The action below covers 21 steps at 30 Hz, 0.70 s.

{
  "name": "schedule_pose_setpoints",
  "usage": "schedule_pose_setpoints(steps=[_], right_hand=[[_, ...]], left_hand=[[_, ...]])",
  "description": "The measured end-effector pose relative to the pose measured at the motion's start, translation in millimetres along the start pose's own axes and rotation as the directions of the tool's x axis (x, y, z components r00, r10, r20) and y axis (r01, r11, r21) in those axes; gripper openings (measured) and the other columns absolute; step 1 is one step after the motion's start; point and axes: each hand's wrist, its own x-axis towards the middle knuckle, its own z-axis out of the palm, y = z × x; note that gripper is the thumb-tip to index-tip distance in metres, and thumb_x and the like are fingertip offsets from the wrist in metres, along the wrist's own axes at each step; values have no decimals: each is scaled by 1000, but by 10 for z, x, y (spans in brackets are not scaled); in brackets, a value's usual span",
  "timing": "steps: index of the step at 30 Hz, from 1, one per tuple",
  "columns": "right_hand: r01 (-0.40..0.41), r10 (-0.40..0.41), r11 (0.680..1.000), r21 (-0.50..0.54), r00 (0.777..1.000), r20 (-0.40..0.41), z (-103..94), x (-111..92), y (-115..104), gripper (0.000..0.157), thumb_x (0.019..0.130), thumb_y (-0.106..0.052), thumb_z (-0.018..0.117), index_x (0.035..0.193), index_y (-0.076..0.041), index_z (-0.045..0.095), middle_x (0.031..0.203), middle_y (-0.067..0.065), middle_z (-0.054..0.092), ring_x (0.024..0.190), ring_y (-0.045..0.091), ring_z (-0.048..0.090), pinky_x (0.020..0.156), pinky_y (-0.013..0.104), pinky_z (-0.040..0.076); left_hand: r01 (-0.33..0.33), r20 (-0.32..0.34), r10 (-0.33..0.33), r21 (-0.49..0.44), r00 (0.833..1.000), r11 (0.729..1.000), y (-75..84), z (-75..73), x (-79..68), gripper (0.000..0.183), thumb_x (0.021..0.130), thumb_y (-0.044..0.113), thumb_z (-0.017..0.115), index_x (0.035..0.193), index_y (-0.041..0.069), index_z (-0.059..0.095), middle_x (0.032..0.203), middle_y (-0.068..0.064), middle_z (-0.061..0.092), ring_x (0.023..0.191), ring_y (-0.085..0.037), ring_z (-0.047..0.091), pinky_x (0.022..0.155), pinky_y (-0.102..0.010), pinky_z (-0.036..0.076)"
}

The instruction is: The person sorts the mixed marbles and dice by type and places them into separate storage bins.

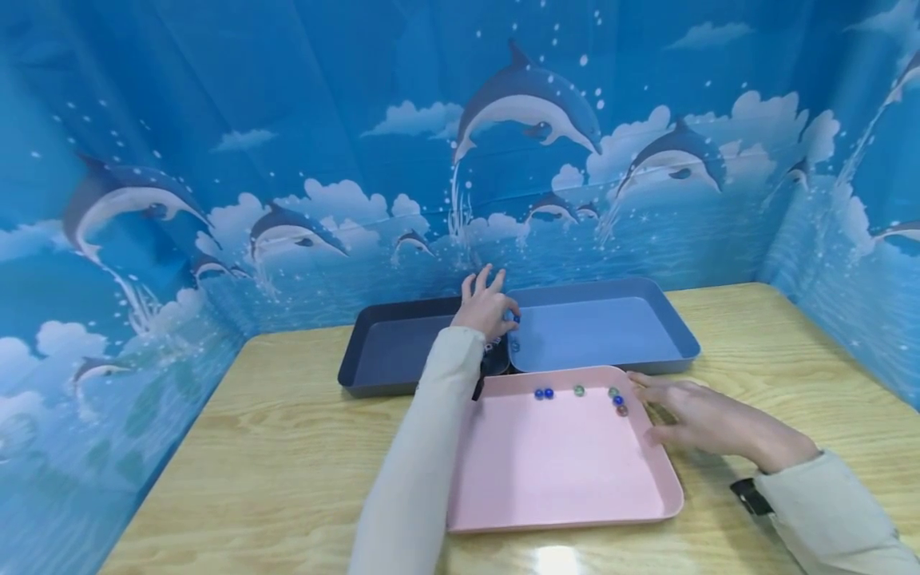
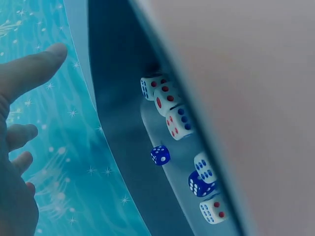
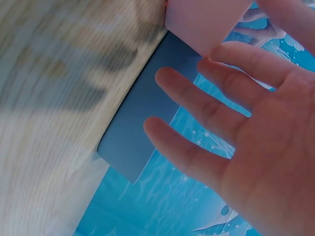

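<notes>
My left hand point(image 1: 485, 310) is over the left end of the blue tray point(image 1: 604, 331), thumb and index finger pinching a small blue marble point(image 1: 517, 318). Its other fingers point(image 2: 34, 69) stretch out in the left wrist view. Another dark marble point(image 1: 514, 346) lies in the blue tray below. My right hand point(image 1: 697, 415) is at the right side of the pink tray point(image 1: 561, 471), fingertips at the rim, fingers fairly straight in the right wrist view. Inside the pink tray, along the far side, lie blue marbles point(image 1: 544, 394), green marbles point(image 1: 579, 390) and a brownish marble point(image 1: 622, 410).
A dark grey tray point(image 1: 391, 351) stands at the back left. Between the trays, partly behind my left sleeve, a black container point(image 1: 496, 363) holds white dice point(image 2: 178, 123) and blue dice point(image 2: 160, 155). A dolphin-print curtain point(image 1: 402, 120) hangs behind the wooden table point(image 1: 287, 447).
</notes>
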Motion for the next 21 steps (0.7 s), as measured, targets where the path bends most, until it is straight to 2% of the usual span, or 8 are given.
schedule_pose_setpoints(steps=[8,15,21], right_hand=[[-10,9,999,33,1000,14,-12,-3,-9,54,88,-18,79,132,9,61,149,38,38,129,56,46,98,63,45],[-15,14,999,41,1000,22,-10,4,-20,57,89,-18,79,134,11,59,150,38,37,129,56,45,98,63,45],[-27,26,999,26,999,25,-10,-3,-12,58,87,-18,81,131,14,59,148,39,38,128,56,46,97,62,46]], left_hand=[[-4,-21,5,20,1000,1000,31,-3,0,24,94,32,76,116,24,79,165,-11,27,154,-33,9,120,-56,11],[11,-80,-7,37,997,999,8,32,12,24,94,30,76,117,24,78,163,-8,32,153,-31,14,120,-55,14],[20,-60,-19,18,998,1000,-7,38,15,27,95,32,75,120,23,77,164,-8,31,153,-30,14,120,-55,12]])
